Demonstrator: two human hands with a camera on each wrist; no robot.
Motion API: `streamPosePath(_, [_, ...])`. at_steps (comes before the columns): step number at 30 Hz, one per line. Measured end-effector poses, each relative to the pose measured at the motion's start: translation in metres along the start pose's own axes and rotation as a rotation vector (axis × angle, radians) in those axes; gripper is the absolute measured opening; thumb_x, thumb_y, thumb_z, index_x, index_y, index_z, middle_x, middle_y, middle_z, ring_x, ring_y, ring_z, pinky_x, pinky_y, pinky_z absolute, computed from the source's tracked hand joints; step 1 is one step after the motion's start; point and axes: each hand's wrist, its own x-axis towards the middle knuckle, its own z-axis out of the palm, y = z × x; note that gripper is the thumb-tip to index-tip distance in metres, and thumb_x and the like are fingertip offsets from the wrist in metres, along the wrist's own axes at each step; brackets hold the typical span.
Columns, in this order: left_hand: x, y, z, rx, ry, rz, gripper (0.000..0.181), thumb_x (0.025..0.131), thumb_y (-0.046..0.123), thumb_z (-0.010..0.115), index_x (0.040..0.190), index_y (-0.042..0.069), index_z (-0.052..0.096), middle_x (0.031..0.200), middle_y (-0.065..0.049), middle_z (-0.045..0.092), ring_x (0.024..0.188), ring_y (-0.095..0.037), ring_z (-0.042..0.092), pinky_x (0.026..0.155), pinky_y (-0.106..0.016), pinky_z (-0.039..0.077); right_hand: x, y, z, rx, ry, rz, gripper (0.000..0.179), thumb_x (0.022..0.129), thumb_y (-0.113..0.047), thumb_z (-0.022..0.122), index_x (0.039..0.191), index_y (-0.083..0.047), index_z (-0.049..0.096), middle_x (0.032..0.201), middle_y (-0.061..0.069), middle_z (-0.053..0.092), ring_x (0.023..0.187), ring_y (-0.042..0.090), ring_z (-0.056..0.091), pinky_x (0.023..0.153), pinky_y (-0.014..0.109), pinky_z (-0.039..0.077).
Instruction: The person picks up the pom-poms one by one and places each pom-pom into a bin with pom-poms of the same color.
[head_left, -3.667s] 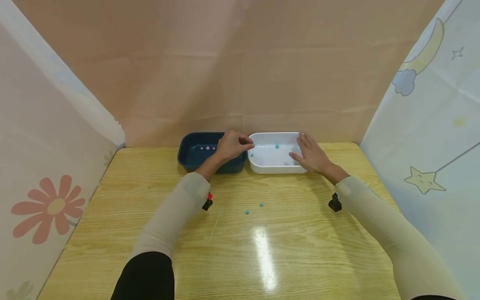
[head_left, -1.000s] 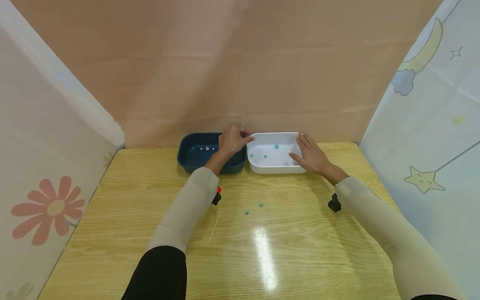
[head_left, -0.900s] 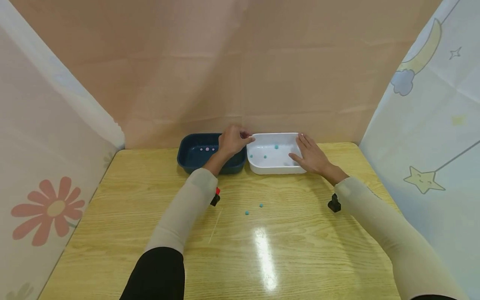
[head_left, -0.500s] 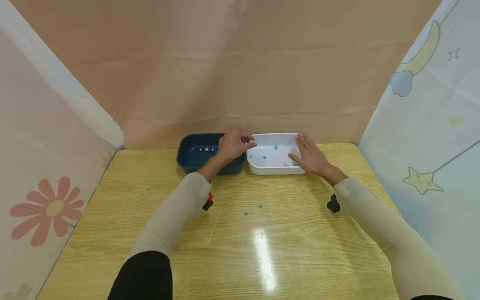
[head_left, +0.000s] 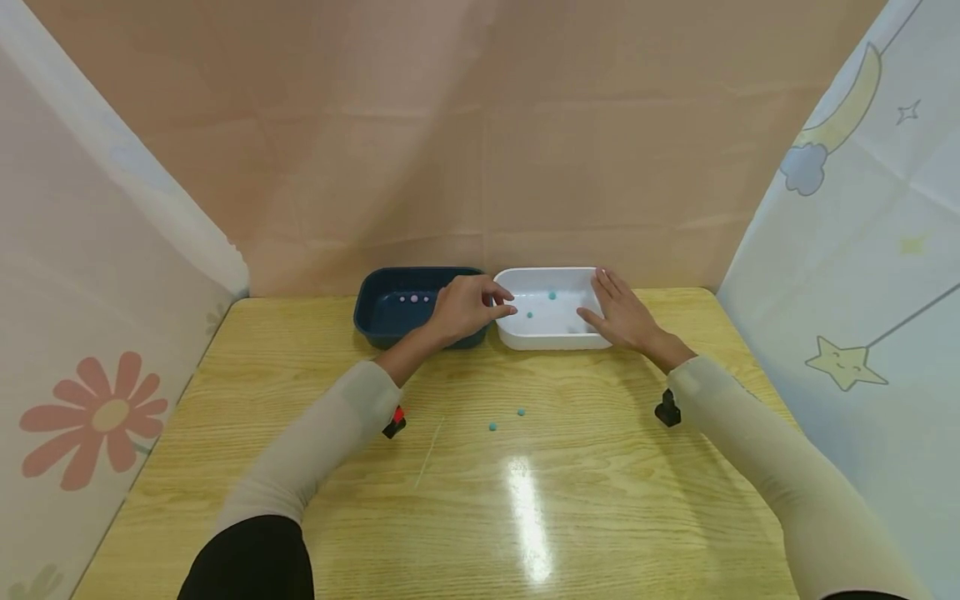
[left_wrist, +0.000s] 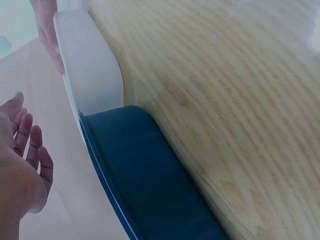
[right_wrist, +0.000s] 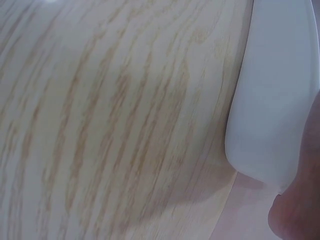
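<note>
My left hand (head_left: 467,308) hovers over the right end of a dark blue tray (head_left: 382,333), its fingertips reaching past the left rim of a white tray (head_left: 551,342). Its thumb and fingers are loosely bent and apart; the left wrist view shows nothing between them. My right hand (head_left: 626,312) lies with straight fingers over the white tray's right end, thumb pointing inward. Small teal balls, one ball (head_left: 552,296) farther back and another ball (head_left: 529,315) nearer, lie inside the white tray. In the blue tray sits a row of small pink balls (head_left: 414,298).
Two more teal balls, one (head_left: 492,427) nearer and another ball (head_left: 521,412) slightly behind it, lie on the wooden table (head_left: 585,500). Both trays stand side by side at its back edge, against a brown backdrop (head_left: 480,167). Printed cloth panels (head_left: 847,275) flank the table.
A teal ball pinched earlier by my left hand is now released, with another ball on the white tray's floor. That hand has since shifted nearer, covering a ball by the left wall. My right hand stays.
</note>
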Motion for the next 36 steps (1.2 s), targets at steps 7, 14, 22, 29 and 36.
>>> streamPosePath(7, [-0.013,0.004,-0.004,-0.023,-0.001,0.083,0.022,0.092,0.032,0.086,0.108,0.017,0.086,0.087,0.006,0.076,0.071,-0.008,0.06,0.055,-0.026,0.043,0.002,0.002,-0.001,-0.002,0.0,-0.003,0.084,0.114,-0.048,0.038,0.163,0.014,0.009,0.174,0.029,-0.001,0.163,0.044,-0.002,0.131,0.055,0.002])
streamPosePath(14, [-0.028,0.008,-0.005,-0.035,-0.038,0.091,0.021,0.09,0.029,0.088,0.105,0.014,0.086,0.084,0.006,0.074,0.069,-0.008,0.057,0.055,-0.024,0.041,0.002,0.002,0.0,0.002,0.008,-0.014,0.088,0.113,-0.052,0.038,0.163,0.014,0.01,0.174,0.03,0.001,0.163,0.045,0.0,0.132,0.054,0.002])
streamPosePath(22, [-0.045,0.007,-0.004,-0.043,-0.097,0.135,0.016,0.09,0.026,0.088,0.104,0.017,0.087,0.087,0.007,0.074,0.07,-0.007,0.058,0.057,-0.023,0.043,0.001,0.002,0.0,0.003,0.016,-0.012,0.087,0.113,-0.052,0.037,0.163,0.015,0.011,0.173,0.031,0.003,0.162,0.046,0.002,0.132,0.054,0.003])
streamPosePath(29, [-0.059,0.004,-0.003,-0.053,-0.144,0.149,0.019,0.089,0.027,0.089,0.103,0.016,0.087,0.086,0.008,0.074,0.071,-0.006,0.06,0.056,-0.022,0.045,0.001,0.001,0.0,-0.01,-0.007,-0.007,0.085,0.113,-0.047,0.039,0.163,0.015,0.009,0.174,0.03,0.0,0.162,0.046,0.0,0.132,0.054,0.002])
streamPosePath(36, [-0.074,-0.002,-0.001,-0.075,-0.244,0.192,0.021,0.088,0.025,0.09,0.105,0.013,0.087,0.093,0.007,0.077,0.077,-0.003,0.065,0.058,-0.02,0.048,0.002,0.002,0.001,-0.014,-0.011,-0.006,0.083,0.114,-0.045,0.04,0.163,0.014,0.008,0.174,0.03,0.0,0.162,0.045,0.0,0.132,0.054,0.002])
